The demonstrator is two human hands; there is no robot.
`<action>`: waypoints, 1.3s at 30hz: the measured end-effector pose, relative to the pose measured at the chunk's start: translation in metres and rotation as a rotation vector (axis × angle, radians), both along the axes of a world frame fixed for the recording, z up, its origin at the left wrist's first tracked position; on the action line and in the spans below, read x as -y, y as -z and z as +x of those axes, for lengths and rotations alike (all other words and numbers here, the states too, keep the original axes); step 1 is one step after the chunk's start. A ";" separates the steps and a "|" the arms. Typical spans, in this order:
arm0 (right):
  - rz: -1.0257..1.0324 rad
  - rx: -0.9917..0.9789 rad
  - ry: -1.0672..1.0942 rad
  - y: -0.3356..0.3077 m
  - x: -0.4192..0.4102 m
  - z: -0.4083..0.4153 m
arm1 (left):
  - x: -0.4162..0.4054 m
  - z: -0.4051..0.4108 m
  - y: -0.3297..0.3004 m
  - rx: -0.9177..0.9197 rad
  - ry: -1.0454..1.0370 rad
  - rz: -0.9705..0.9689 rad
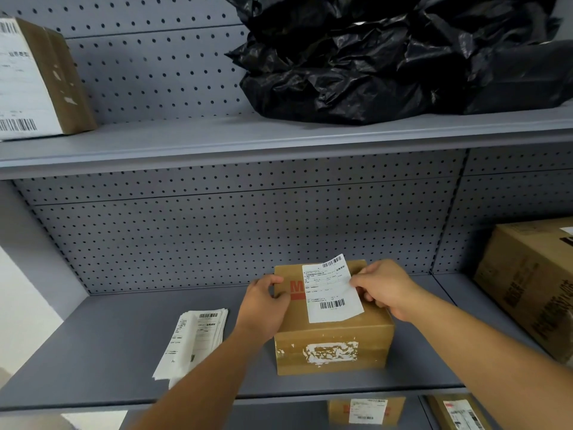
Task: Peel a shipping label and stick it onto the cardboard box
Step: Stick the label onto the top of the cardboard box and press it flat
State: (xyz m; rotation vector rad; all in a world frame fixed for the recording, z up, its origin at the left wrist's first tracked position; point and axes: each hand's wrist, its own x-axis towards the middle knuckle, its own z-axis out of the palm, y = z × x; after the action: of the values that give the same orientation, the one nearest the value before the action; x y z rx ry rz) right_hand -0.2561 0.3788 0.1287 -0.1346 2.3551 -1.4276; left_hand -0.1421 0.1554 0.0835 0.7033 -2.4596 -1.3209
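Note:
A small brown cardboard box (pixel 335 336) sits on the grey middle shelf (pixel 124 336), with torn label residue on its front face. A white shipping label (pixel 331 290) with barcodes lies tilted over the box's top. Its far end sticks up past the box's rear edge. My right hand (pixel 384 287) pinches the label's right edge between thumb and fingers. My left hand (pixel 266 302) grips the box's top left edge, fingers curled over it.
A stack of white labels (pixel 192 339) lies on the shelf left of the box. A large cardboard box (pixel 527 283) stands at the right. Black plastic bags (pixel 387 57) and a labelled box (pixel 37 82) fill the upper shelf. More labelled boxes (pixel 366 411) sit on the shelf below.

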 end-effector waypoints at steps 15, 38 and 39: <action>0.656 -0.405 -0.278 -0.021 0.013 0.003 | 0.001 -0.002 -0.002 0.015 0.021 -0.050; 0.621 -0.809 -0.567 0.020 0.026 -0.016 | -0.031 -0.063 -0.018 0.100 0.461 -0.673; 0.622 -0.811 -0.564 0.021 0.025 -0.016 | -0.029 -0.063 -0.017 0.099 0.461 -0.682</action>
State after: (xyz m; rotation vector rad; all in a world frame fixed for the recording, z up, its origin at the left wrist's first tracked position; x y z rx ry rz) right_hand -0.2721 0.3536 0.1082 -1.2714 2.8789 -0.3448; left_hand -0.2052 0.1848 0.1008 0.0323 -2.9905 -0.4647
